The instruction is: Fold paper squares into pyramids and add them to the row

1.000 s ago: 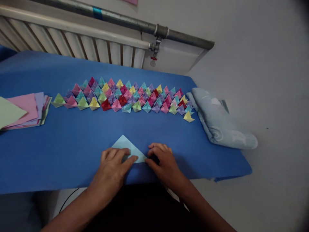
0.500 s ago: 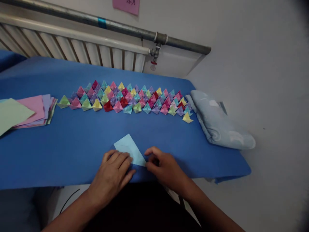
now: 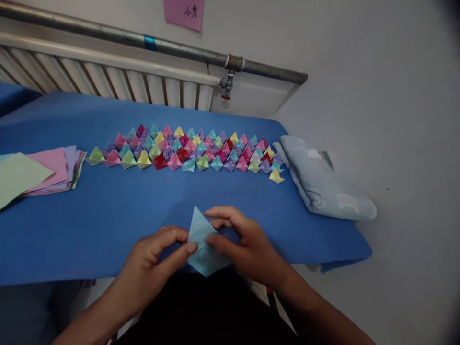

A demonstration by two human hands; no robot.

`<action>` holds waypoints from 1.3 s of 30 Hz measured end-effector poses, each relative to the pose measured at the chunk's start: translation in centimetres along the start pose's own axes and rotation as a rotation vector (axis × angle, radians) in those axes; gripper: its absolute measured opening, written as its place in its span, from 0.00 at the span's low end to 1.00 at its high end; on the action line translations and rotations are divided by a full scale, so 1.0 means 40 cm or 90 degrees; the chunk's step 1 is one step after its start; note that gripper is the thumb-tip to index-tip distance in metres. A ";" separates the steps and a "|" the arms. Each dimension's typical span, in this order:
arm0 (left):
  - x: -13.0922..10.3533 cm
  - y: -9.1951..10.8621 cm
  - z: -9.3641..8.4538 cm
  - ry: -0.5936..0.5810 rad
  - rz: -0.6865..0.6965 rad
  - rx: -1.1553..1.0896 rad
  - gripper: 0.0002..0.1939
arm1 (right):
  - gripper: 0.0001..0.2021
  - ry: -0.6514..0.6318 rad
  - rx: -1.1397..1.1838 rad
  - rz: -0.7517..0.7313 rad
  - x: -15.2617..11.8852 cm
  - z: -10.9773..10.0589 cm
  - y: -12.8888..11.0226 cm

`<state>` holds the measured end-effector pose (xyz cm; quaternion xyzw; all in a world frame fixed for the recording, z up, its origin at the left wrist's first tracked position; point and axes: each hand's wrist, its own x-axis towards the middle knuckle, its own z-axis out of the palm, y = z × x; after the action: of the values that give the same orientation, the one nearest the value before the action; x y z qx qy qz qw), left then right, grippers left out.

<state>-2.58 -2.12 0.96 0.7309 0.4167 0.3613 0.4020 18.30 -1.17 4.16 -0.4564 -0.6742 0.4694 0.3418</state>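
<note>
A light blue sheet of paper (image 3: 204, 256), with creases across it, is held up near the front edge of the blue-covered table (image 3: 108, 211). My left hand (image 3: 154, 258) pinches its left side between thumb and fingers. On the right, my right hand (image 3: 247, 244) grips the same sheet, thumb on the front face and fingers behind the upper right edge. Beyond the hands stand rows of small folded paper pieces (image 3: 181, 154) in red, pink, yellow, green, purple and blue.
At the left lies a stack of coloured sheets (image 3: 53, 167), a green one on top. A folded light blue cloth (image 3: 323, 182) rests at the right end. Behind the table are a white radiator (image 3: 143, 86) and a metal pipe (image 3: 108, 36).
The blue sheet, earlier flat under my left hand, is now lifted and turned towards me. Both hands have closed on its sides. The view has shifted slightly.
</note>
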 end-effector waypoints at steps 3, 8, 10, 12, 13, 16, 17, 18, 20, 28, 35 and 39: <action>0.002 -0.030 0.001 0.019 -0.093 -0.073 0.08 | 0.17 -0.015 0.091 0.115 0.041 0.022 0.023; -0.013 -0.080 0.013 0.152 0.000 0.220 0.10 | 0.16 -0.069 -0.096 0.158 0.098 0.053 0.093; -0.016 -0.081 0.023 0.107 0.083 0.270 0.10 | 0.17 -0.082 -0.212 0.124 0.109 0.063 0.102; -0.015 -0.081 0.037 0.033 0.156 0.289 0.13 | 0.17 -0.099 -0.295 0.098 0.114 0.068 0.099; -0.013 -0.083 0.044 0.010 0.179 0.305 0.13 | 0.17 -0.106 -0.321 0.091 0.114 0.068 0.095; -0.007 -0.095 0.057 -0.019 0.192 0.348 0.12 | 0.19 -0.101 -0.333 0.089 0.097 0.049 0.085; -0.007 -0.099 0.058 -0.022 0.191 0.351 0.12 | 0.20 -0.093 -0.316 0.095 0.084 0.038 0.084; -0.007 -0.104 0.056 -0.023 0.193 0.351 0.12 | 0.20 -0.086 -0.293 0.108 0.069 0.026 0.084; -0.011 -0.109 0.050 -0.027 0.204 0.350 0.12 | 0.20 -0.098 -0.231 0.158 0.035 0.004 0.087; -0.034 -0.099 0.047 -0.061 0.224 0.384 0.11 | 0.07 -0.087 0.001 0.324 -0.016 -0.006 0.103; -0.030 -0.103 0.069 -0.009 0.264 0.460 0.08 | 0.09 -0.074 -0.109 0.232 -0.035 -0.029 0.111; -0.029 -0.099 0.073 0.006 0.267 0.471 0.08 | 0.14 -0.054 -0.263 -0.001 -0.066 -0.035 0.135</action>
<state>-1.79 -2.71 -4.02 0.8932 0.3623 0.2648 0.0280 22.07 -2.43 -0.55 -0.4962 -0.7703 0.3396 0.2124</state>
